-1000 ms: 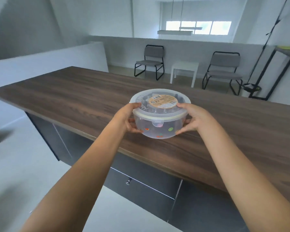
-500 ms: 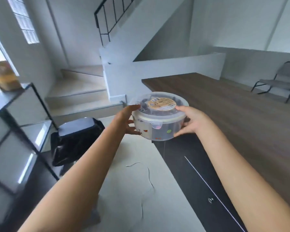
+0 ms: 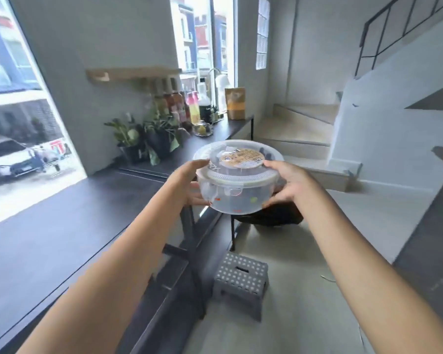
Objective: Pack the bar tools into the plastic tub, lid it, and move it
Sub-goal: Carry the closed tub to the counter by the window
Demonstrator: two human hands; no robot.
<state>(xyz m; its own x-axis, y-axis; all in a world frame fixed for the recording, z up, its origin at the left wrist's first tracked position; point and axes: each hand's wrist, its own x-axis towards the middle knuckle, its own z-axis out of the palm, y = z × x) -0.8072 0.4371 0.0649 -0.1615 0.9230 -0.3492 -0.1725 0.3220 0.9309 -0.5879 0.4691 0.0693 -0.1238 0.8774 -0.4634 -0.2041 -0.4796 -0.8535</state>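
Both hands clamp the lidded tub (image 3: 237, 198) at frame centre: left hand (image 3: 187, 186), right hand (image 3: 290, 183); dark counter (image 3: 62, 226) lower left; stool (image 3: 241, 283) below.

**Print on show, none of it legible**

A round tan label (image 3: 241, 159) sits on the lid (image 3: 241, 172) of the plastic tub (image 3: 237, 200), carrying a barcode patch and lines of small print, all too blurred to read. Raised lettering on the lid's left rim is smeared too. Out the window, a red mark on a white sign (image 3: 55, 146) stays unreadable.
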